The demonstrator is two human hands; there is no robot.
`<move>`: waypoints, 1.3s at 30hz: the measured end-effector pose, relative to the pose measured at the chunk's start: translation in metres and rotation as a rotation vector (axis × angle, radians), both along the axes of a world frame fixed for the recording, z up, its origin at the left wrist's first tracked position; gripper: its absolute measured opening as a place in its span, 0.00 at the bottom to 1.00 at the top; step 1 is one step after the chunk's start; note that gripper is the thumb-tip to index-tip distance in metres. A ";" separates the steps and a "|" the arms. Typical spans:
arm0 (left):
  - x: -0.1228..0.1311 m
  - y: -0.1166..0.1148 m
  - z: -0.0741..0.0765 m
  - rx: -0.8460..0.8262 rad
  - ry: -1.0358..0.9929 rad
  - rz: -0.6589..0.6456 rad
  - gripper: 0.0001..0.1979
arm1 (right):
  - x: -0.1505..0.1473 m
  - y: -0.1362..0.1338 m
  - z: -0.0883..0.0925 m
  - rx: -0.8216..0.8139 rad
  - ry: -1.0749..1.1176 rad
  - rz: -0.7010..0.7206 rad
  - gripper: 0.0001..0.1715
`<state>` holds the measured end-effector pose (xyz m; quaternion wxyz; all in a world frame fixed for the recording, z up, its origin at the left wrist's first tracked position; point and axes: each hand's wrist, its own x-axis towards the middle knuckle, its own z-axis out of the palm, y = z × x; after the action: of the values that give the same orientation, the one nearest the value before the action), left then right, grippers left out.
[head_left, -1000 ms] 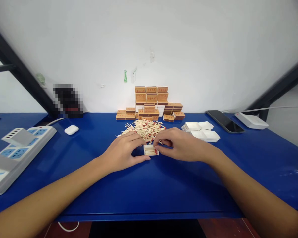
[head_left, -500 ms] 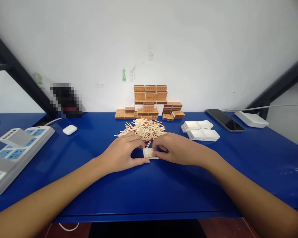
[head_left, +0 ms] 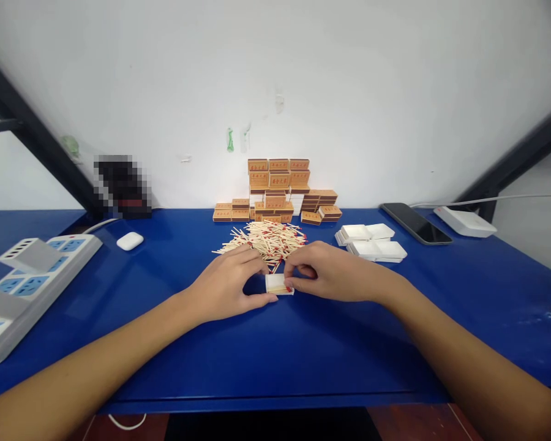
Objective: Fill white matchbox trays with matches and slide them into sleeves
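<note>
A small white matchbox tray (head_left: 278,284) with matches in it rests on the blue table (head_left: 275,349). My left hand (head_left: 232,283) grips its left side, thumb along the near edge and fingers curled over the far edge. My right hand (head_left: 324,271) pinches the tray's right end with thumb and bent fingers. Just behind both hands lies a loose heap of red-tipped matches (head_left: 266,237).
Stacked brown matchboxes (head_left: 278,191) stand against the wall. Several empty white trays (head_left: 371,241) lie to the right, then a phone (head_left: 416,223) and a white box (head_left: 463,222). A white earbud case (head_left: 130,241) and a power strip (head_left: 25,278) sit left.
My right hand has drawn in from the match heap and closed on the tray's right end. The left hand has stayed on the tray.
</note>
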<state>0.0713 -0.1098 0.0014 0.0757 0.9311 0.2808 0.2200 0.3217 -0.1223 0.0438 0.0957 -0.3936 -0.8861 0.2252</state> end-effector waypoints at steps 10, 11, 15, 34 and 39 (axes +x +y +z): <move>-0.001 0.001 0.001 -0.030 0.017 0.003 0.18 | 0.015 0.011 0.007 0.186 0.031 -0.192 0.13; 0.000 0.001 0.001 -0.033 0.024 0.003 0.18 | 0.021 0.015 0.009 0.222 -0.002 -0.248 0.13; 0.000 0.001 0.001 -0.030 0.050 -0.017 0.19 | 0.044 0.027 0.007 0.146 -0.216 -0.316 0.12; -0.002 0.000 0.000 -0.032 0.080 -0.031 0.20 | 0.041 0.022 0.005 -0.183 -0.347 -0.296 0.05; -0.002 0.000 0.001 -0.029 0.076 -0.038 0.20 | 0.037 0.019 0.006 -0.189 -0.387 -0.282 0.05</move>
<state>0.0698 -0.1101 0.0024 0.0826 0.9428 0.2689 0.1788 0.3589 -0.1036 0.0500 -0.0825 -0.5560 -0.7994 0.2121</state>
